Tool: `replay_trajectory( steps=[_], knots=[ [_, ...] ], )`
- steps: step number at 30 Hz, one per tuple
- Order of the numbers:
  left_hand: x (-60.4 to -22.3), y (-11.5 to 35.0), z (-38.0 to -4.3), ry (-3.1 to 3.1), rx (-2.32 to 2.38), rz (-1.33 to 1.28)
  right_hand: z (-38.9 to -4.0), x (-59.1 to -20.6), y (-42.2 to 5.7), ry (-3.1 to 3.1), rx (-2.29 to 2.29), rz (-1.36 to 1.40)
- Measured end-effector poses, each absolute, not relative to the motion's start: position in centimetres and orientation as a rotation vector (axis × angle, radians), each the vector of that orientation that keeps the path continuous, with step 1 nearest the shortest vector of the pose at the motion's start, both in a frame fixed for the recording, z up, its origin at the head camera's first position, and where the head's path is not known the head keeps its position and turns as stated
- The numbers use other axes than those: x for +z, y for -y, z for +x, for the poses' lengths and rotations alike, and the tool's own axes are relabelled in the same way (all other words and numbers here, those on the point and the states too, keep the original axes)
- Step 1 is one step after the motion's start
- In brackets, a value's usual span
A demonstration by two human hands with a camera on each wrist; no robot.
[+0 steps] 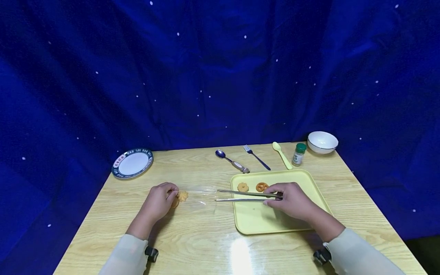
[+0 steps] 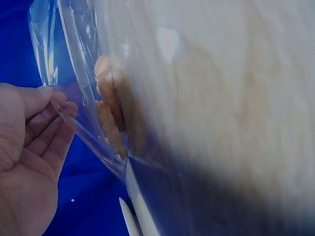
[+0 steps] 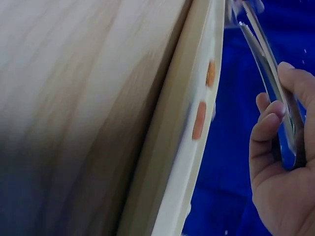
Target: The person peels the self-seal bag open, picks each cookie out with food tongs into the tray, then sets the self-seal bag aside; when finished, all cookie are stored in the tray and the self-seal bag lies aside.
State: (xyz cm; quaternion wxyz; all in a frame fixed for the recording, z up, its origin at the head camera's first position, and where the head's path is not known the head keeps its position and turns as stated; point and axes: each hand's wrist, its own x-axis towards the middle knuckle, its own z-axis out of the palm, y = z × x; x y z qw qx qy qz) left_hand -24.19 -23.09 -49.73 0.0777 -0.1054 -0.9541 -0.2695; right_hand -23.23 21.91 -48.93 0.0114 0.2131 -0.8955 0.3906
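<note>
My left hand (image 1: 159, 201) pinches the edge of a clear plastic bag (image 2: 81, 54) between thumb and fingers. Inside the bag lie a flower-shaped cookie (image 1: 183, 196) and a browner, ring-like piece (image 1: 175, 203), seen edge-on in the left wrist view. My right hand (image 1: 293, 199) grips metal tongs (image 1: 249, 193) above the yellow tray (image 1: 264, 230). Their two arms stand apart with nothing between the tips, which point left at the bag's right end. On the tray sit a flower-shaped cookie (image 1: 243, 187) and a pretzel (image 1: 261, 186), the latter right by the right hand's fingers.
Behind the tray lie a metal spoon (image 1: 233, 163), a fork (image 1: 258, 158) and a yellow spoon (image 1: 282, 156). A green-capped jar (image 1: 298, 154) and a white bowl (image 1: 322, 143) stand at back right. A dark-rimmed plate (image 1: 132, 163) sits at back left, before a blue curtain (image 1: 220, 76).
</note>
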Motion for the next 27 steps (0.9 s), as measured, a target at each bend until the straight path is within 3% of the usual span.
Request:
replay_trajectory(
  steps=[27],
  knots=[
    [-49.7,22.9,-24.3,2.835,-0.790,-0.303,-26.8,-50.0,-11.6,2.803,1.051,0.897]
  ],
)
